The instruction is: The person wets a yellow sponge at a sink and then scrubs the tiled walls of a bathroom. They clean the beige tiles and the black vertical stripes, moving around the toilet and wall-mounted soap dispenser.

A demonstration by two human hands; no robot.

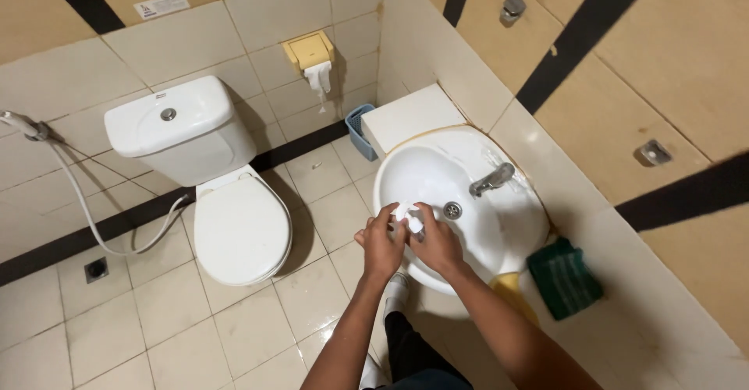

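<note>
At far left a spray hose [74, 195] hangs from the tiled wall and loops down toward a floor drain [96, 268]. Right of it stands a white toilet [226, 203], lid shut, its long axis running from the cistern at the far wall toward the near floor. Open tiled floor [156, 327] lies left of and nearer than the bowl, and a narrower strip runs between the bowl and the sink. On the far wall a yellow paper holder [310, 51] hangs with a strip trailing; below it, in the corner, sits a blue basket [359, 129].

The left hand [381, 243] and right hand [437, 243] meet over the near left part of the white sink [507, 226], fingers curled and pressed together around a small white crumpled piece [411, 218], seemingly tissue or cloth, pinched between them just left of the drain [452, 210]. Too little of the piece shows to tell its long axis. The tap [491, 179] points from the right rim toward the drain. On the ledge right of the sink lie a yellow item [511, 285] and a folded green cloth [563, 277], near the ledge's near edge, with the wall close behind on the right.
</note>
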